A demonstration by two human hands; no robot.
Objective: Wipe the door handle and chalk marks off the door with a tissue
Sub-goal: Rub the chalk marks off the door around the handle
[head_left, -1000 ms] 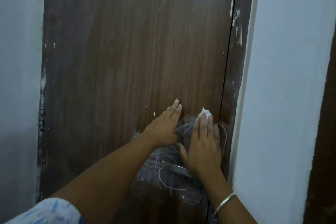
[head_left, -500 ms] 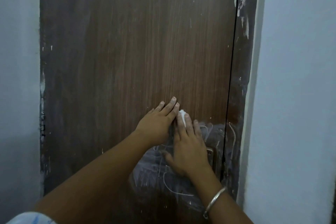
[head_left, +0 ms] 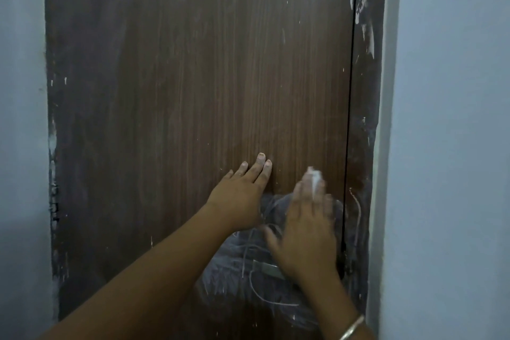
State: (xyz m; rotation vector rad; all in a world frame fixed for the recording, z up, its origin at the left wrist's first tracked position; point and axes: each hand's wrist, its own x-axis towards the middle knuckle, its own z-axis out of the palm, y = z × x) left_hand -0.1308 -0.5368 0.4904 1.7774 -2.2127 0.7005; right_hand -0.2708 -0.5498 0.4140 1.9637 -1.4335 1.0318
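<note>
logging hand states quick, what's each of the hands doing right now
Left hand: open, flat on the door.
Right hand: open, pressing the tissue against the door; motion-blurred.

right wrist point(head_left: 335, 303): thin pale metal bangle point(head_left: 352, 330) | both forearms point(head_left: 154, 270): bare | left hand point(head_left: 237, 193): short plain nails

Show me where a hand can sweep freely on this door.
Free: bare door above the left hand and right hand; also the strip from the left hand to the wall. Crowded: lower right, where tissue, door handle and chalk marks bunch around the right hand beside the door frame.
</note>
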